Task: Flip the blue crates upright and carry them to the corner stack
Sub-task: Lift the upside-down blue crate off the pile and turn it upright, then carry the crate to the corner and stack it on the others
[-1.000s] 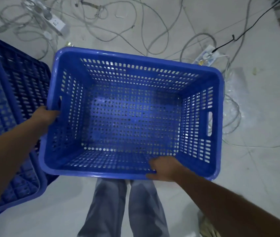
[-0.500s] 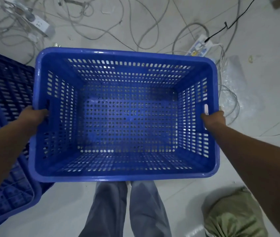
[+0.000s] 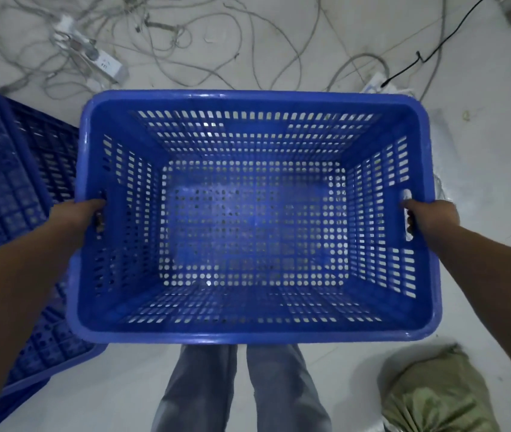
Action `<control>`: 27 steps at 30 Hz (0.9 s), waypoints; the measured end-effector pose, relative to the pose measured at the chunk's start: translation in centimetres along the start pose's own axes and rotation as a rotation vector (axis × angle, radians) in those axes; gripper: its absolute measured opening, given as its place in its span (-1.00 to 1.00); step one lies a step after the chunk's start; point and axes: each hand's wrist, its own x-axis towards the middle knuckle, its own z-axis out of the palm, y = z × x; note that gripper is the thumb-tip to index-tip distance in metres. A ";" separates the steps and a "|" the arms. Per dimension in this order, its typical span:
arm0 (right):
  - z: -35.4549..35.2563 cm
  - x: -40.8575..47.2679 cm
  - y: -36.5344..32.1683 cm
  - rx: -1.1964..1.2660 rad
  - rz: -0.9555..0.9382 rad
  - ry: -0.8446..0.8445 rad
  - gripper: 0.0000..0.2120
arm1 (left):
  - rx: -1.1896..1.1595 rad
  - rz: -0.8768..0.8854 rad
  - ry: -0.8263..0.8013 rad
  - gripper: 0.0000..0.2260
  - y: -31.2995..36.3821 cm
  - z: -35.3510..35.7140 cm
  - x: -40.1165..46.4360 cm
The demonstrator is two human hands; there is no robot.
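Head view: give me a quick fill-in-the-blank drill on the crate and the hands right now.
1. The blue crate is held with its open side facing ____.
2. The left hand and right hand each grip a ____ slot in a short side wall.
3. Inside, the crate holds ____.
4. The green sack lies on the floor to the person's ____.

Missing words: up; handle; nothing; right

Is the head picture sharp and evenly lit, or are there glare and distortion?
Head view: dim, bluish light; small glare streaks on the crate rim; its floor looks slightly smeared; wide-angle bending bows the rim; both hands stay fairly sharp.
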 end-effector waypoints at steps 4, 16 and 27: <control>-6.8 -5.6 -5.2 -0.037 -0.084 0.051 -0.75 | 0.083 0.157 0.009 -0.73 4.6 -5.5 -5.5; -28.3 -28.8 -22.0 -0.177 -0.525 0.159 -0.81 | -0.065 0.482 0.134 -0.70 12.1 -31.7 -26.3; -34.8 -45.8 -33.7 -0.084 -0.918 0.074 -0.84 | -0.284 0.457 0.438 -0.75 6.0 -50.8 -42.1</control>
